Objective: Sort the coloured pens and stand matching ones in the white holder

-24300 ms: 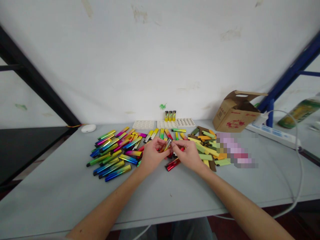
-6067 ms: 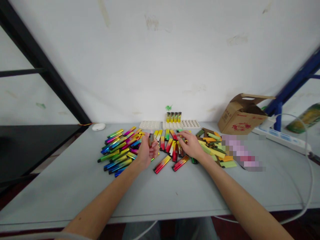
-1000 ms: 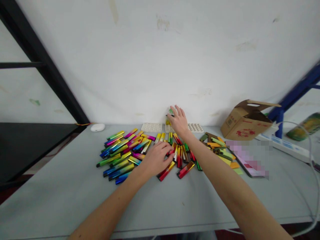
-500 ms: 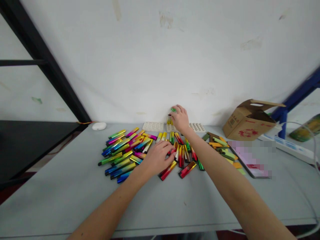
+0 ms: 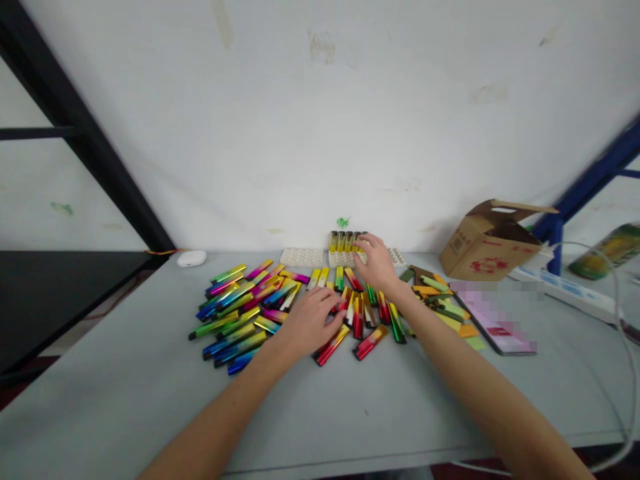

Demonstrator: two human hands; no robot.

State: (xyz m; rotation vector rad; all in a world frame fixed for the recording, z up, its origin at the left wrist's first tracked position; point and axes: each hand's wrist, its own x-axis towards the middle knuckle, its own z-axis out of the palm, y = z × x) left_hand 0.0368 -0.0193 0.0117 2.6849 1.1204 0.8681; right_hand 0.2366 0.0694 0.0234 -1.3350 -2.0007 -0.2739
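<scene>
Many shiny lighters with black ends lie loose on the grey table. Blue, pink and green lighters form a heap on the left, and red and yellow lighters lie in the middle. My left hand rests low over the middle group, fingers curled around a red lighter that is mostly covered. At the back, a row of yellow lighters stands upright in a pale tray with holes. My right hand reaches to the right end of this row, thumb and fingers closed about a lighter there, partly hidden.
More pale hole trays stand along the wall. On the right are green and orange pieces, a pink flat item, an open cardboard box and a white power strip. A white case sits back left.
My right hand has moved down and slightly right along the tray, uncovering the upright row. My left hand stays nearly in place over the lighters. The camera view has shifted a little.
</scene>
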